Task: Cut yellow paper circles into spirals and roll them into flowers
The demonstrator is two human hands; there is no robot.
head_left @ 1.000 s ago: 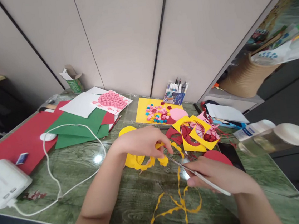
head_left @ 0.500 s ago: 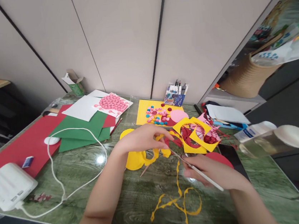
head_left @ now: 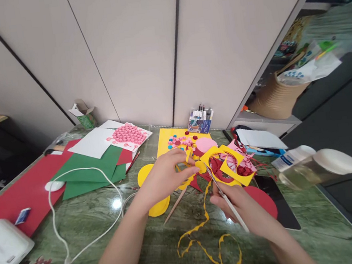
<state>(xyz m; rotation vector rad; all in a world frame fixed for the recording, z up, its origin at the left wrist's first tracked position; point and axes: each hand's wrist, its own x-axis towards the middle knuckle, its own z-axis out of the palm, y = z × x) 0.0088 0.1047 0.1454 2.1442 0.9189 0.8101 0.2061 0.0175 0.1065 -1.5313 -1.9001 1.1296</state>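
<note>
My left hand (head_left: 165, 174) pinches a scalloped yellow paper cut-out (head_left: 199, 166) and lifts it above the green marbled table (head_left: 92, 209). My right hand (head_left: 238, 205) is closed round a thin white-handled cutting tool (head_left: 226, 200), whose blade meets the yellow paper's edge. A long wavy yellow paper trimming (head_left: 207, 238) hangs from the cut and curls over the table near me. Two yellow paper discs (head_left: 157, 206) lie under my left wrist, beside a thin wooden stick (head_left: 174, 205).
Yellow frames with round holes (head_left: 230, 164) lie over red scraps. A red disc (head_left: 261, 196) and a dark phone (head_left: 279, 205) sit at right, a clear bottle (head_left: 313, 167) beyond. Green, red and white sheets (head_left: 87, 163), a cable (head_left: 80, 240) and white power bank (head_left: 1, 249) lie left.
The view has shifted. Both hands have risen and moved away from me with the yellow cut-out, and the hanging trimming has grown longer.
</note>
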